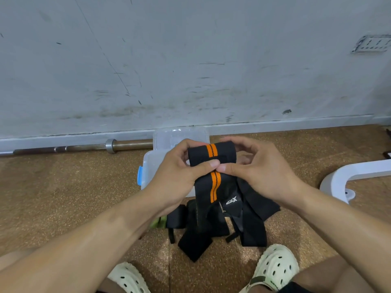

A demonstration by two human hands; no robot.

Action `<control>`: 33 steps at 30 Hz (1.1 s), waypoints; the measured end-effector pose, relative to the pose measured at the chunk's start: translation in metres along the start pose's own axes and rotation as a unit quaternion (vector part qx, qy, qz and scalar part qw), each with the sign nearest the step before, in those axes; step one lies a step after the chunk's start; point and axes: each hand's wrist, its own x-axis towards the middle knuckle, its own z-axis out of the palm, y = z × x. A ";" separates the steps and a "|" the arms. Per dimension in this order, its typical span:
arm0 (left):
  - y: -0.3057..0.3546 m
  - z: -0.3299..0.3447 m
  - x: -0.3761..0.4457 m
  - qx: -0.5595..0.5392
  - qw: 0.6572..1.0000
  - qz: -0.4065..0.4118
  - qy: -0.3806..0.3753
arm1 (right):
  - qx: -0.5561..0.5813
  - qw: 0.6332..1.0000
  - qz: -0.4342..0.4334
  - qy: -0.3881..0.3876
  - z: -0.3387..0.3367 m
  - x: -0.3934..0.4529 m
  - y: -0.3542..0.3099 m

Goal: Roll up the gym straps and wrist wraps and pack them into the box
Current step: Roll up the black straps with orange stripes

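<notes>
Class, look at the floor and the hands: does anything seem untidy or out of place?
Yes. A tangled pile of black straps lies loose on the floor, unrolled. Both hands grip an orange-striped wrap, only partly rolled.

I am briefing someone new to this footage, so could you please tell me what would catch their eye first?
First, the black wrist wrap with orange stripes, held mid-frame by both hands, left hand and right hand, thumbs meeting on it. Below it a pile of black straps lies on the brown floor; behind the hands sits the clear plastic box, open, and a barbell lies along the wall.
</notes>
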 end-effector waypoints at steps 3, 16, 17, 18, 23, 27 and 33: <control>0.003 -0.003 0.001 0.012 1.000 0.014 -0.002 | 0.014 1.000 -0.010 -0.005 -0.003 0.000 -0.001; 0.008 0.001 0.000 -0.105 0.991 -0.074 -0.035 | 0.117 0.993 0.011 -0.027 -0.003 0.000 -0.002; 0.008 -0.002 0.000 -0.093 0.993 -0.068 -0.028 | 0.163 0.985 0.042 -0.047 -0.004 0.001 -0.004; 0.008 -0.005 0.001 -0.080 0.995 -0.063 -0.024 | 0.195 0.977 0.062 -0.053 -0.004 0.002 -0.004; 0.004 -0.008 0.001 -0.018 0.999 -0.036 -0.022 | 0.213 0.967 0.105 -0.091 -0.002 0.006 -0.001; 0.003 -0.007 0.001 -0.026 0.998 -0.036 -0.033 | 0.203 0.975 0.072 -0.055 -0.002 0.006 0.000; 0.010 -0.001 0.000 -0.030 0.995 -0.083 -0.055 | 0.196 0.980 0.025 0.001 -0.005 0.005 -0.002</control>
